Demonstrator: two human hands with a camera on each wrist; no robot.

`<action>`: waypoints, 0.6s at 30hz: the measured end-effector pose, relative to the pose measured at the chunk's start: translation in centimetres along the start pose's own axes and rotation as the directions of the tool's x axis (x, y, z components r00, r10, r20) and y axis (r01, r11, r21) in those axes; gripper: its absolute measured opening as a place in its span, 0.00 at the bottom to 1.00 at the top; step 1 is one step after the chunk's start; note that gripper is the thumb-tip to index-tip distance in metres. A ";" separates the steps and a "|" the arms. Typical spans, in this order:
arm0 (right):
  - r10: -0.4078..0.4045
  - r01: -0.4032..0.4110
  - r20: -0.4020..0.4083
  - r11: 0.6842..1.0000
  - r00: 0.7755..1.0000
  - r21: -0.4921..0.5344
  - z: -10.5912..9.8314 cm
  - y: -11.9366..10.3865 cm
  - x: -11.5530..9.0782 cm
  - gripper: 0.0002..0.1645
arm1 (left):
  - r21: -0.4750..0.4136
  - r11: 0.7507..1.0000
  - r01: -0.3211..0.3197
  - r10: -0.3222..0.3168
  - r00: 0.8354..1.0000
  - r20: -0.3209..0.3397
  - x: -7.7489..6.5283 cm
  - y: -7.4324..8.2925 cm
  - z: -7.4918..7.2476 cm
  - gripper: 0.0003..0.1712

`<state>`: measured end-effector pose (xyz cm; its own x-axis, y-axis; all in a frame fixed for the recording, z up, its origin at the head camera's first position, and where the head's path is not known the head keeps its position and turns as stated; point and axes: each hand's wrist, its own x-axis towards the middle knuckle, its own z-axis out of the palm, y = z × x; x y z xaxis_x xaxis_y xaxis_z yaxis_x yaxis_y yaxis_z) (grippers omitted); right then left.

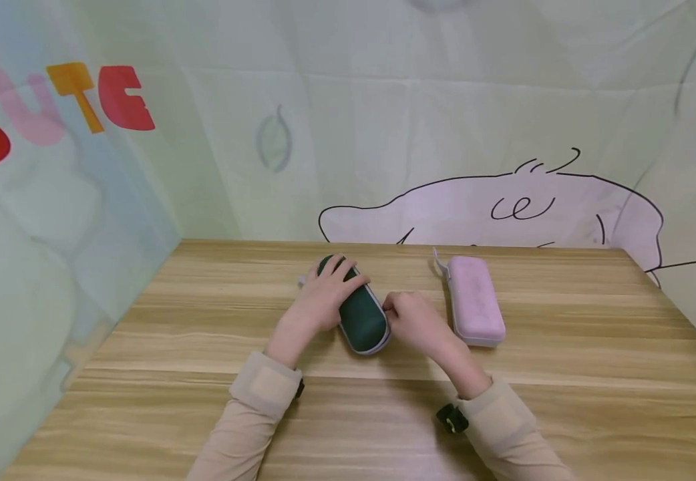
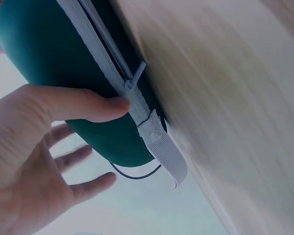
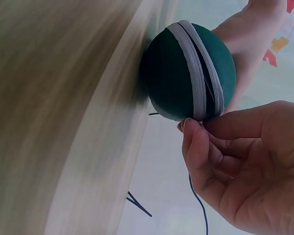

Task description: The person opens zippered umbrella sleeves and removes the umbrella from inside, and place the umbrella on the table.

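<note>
A dark green zip case [image 1: 363, 321] with a grey zipper lies slanted on the table. My left hand [image 1: 324, 294] holds it from above, fingers spread over the top. In the left wrist view, the thumb [image 2: 103, 105] presses its side by the zipper. A zipper pull [image 2: 138, 74] sticks out there, near a grey strap [image 2: 164, 142]. My right hand [image 1: 417, 321] is at the case's right side. Its thumb and forefinger pinch the zipper [image 3: 198, 93] edge in the right wrist view; whatever lies between the fingertips is hidden. The zipper tapes stand apart around the near end.
A pink zip case [image 1: 476, 297] with a strap at its far end lies right of my right hand. The wooden table [image 1: 174, 347] ends at a printed cloth backdrop [image 1: 354, 120] behind and at the left.
</note>
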<state>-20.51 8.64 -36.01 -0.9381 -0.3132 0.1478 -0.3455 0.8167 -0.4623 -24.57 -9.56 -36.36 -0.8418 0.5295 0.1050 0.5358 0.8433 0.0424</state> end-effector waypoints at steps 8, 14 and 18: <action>0.010 -0.010 0.003 1.000 1.000 0.011 0.2 -0.4 -0.1 0.07 | -0.026 0.993 0.117 -0.118 0.993 -0.022 -0.4 0.4 -0.2 0.42; 0.043 -0.044 0.030 0.999 0.999 0.032 0.2 -0.8 -0.2 0.06 | -0.086 0.980 0.178 -0.183 0.982 -0.056 -0.8 0.8 -0.2 0.42; 0.053 -0.054 0.041 0.998 0.998 0.038 0.2 -0.9 -0.3 0.06 | -0.139 0.970 0.200 -0.206 0.978 -0.032 -1.0 1.1 -0.2 0.43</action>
<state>-19.88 7.91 -35.76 -0.9533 -0.2893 0.0870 -0.2927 0.8135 -0.5026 -23.15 -9.17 -36.22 -0.9315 0.3413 0.1259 0.3608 0.9110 0.1998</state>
